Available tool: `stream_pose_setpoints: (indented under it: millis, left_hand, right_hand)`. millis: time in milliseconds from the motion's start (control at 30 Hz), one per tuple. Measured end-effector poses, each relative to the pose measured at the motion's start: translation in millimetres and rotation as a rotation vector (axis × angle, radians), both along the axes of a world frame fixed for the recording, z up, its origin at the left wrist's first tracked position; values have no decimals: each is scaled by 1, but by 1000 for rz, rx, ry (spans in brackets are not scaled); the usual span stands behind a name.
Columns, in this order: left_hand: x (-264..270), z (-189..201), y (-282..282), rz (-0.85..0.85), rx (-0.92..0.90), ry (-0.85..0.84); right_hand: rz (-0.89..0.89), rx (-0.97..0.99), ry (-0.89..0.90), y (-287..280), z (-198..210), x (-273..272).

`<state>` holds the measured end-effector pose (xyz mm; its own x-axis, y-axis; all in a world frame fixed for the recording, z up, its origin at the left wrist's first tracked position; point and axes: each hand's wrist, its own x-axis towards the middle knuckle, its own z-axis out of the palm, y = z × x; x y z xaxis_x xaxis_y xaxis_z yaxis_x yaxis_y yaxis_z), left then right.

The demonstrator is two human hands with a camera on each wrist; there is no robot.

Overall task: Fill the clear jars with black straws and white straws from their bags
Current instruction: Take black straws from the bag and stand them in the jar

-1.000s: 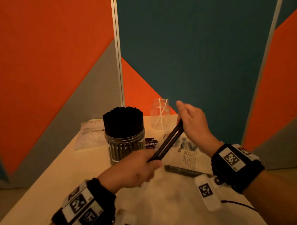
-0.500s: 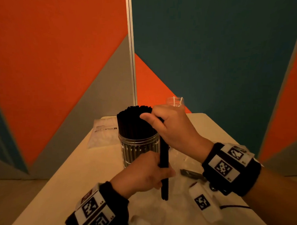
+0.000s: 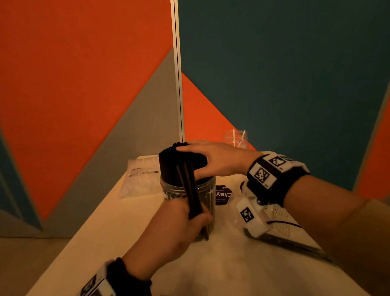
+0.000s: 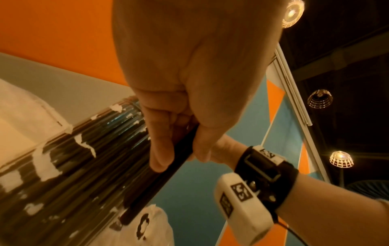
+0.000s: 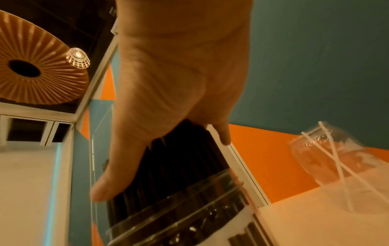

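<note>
Left hand (image 3: 181, 224) gripping black straws (image 3: 191, 192), right hand (image 3: 214, 158) flat on full jar (image 3: 189, 190), purple "Clay" label (image 3: 223, 194)

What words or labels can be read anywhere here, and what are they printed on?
"Clay": dark card beside the jar of black straws.
"AG": clear bag under the right wrist; its other print is too blurred.
Flat bag at the back: label too small to read.

"Clay" in white, upside down, on dark purple tag (image 3: 223, 194) beside black-straw jar (image 3: 169, 189), "AG" fragment on printed clear bag (image 3: 279, 213) under right wrist, print on far bag (image 3: 141, 172) too small to read
</note>
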<state>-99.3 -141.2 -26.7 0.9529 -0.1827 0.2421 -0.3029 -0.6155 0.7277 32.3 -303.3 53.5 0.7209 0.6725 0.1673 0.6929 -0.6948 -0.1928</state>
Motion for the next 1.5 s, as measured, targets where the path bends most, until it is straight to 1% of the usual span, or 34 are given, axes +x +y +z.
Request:
stream_pose_setpoints:
  millis: [100,300,367,467,633,767,900,967,1067,1133,1333,1500]
  left_hand:
    - [0,13,13,76,-73,-127]
    - [1,39,18,85,-179,-336]
    - [0,44,16,89,-137,-416]
    - [2,47,13,81,-8,-513]
    - [15,53,13,88,106,-470]
    - [31,57,12,94,40,-413]
    - [44,55,13,104,-49,-375]
    - [46,55,14,108,-80,-361]
    - [50,57,15,86,-132,-310]
    - [53,59,16,68,-117,-297]
    - [62,67,13,-10,-51,-286]
    - [69,66,18,-68,-23,-256]
  right_hand:
    - [0,64,-15,1,-5,2]
    - [4,67,-44,4,-4,-3]
    - [-3,71,-58,4,-4,-3]
    - [-2,86,-58,4,-4,-3]
    - [25,151,-3,5,-6,-1]
    - [51,159,13,5,-6,0]
    - [44,169,81,4,-1,-4]
    - [25,99,103,4,4,-7]
    - [-11,-82,124,1,13,-10]
    - [2,-127,128,-1,16,-10]
    - [81,62,-3,-2,3,-10]
    - [96,72,-19,-1,-2,-5]
